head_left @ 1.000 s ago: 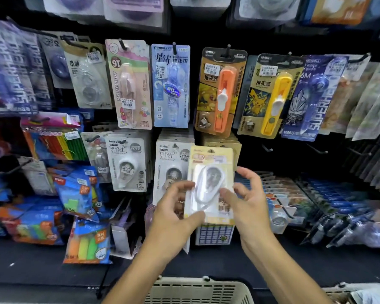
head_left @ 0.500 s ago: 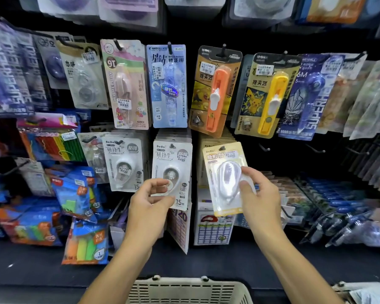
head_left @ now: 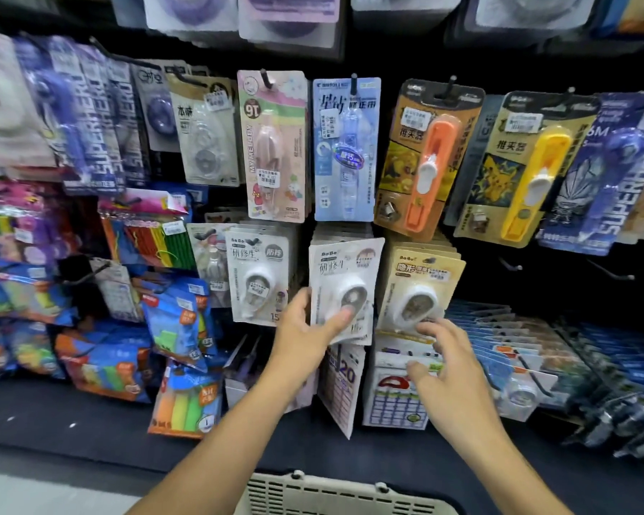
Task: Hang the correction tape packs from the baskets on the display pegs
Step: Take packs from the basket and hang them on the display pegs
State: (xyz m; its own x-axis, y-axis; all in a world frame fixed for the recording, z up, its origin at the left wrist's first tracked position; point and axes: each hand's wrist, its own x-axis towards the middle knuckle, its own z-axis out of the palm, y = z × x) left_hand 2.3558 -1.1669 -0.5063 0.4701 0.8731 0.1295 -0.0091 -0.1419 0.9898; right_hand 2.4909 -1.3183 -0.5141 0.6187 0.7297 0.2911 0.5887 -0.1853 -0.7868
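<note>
A yellow correction tape pack (head_left: 421, 288) hangs at the front of its stack on a peg in the lower row. My right hand (head_left: 448, 360) is just below it, open, fingers spread, touching nothing. To its left hangs a stack of white correction tape packs (head_left: 344, 288). My left hand (head_left: 305, 328) pinches the front white pack at its lower left edge, thumb across the blister. A further white stack (head_left: 257, 280) hangs left of that. The beige basket (head_left: 335, 494) shows only its rim at the bottom edge; its contents are hidden.
Upper pegs carry pink (head_left: 274, 146), blue (head_left: 346, 150), orange (head_left: 426, 161) and yellow (head_left: 525, 169) carded items. Two bare pegs (head_left: 610, 271) stick out at the right. Coloured packets (head_left: 181, 317) crowd the left. Boxed goods (head_left: 396, 388) stand on the dark shelf below.
My right hand carried the yellow pack up onto the peg, let go and dropped below it. My left hand shifted from that pack to the front white pack.
</note>
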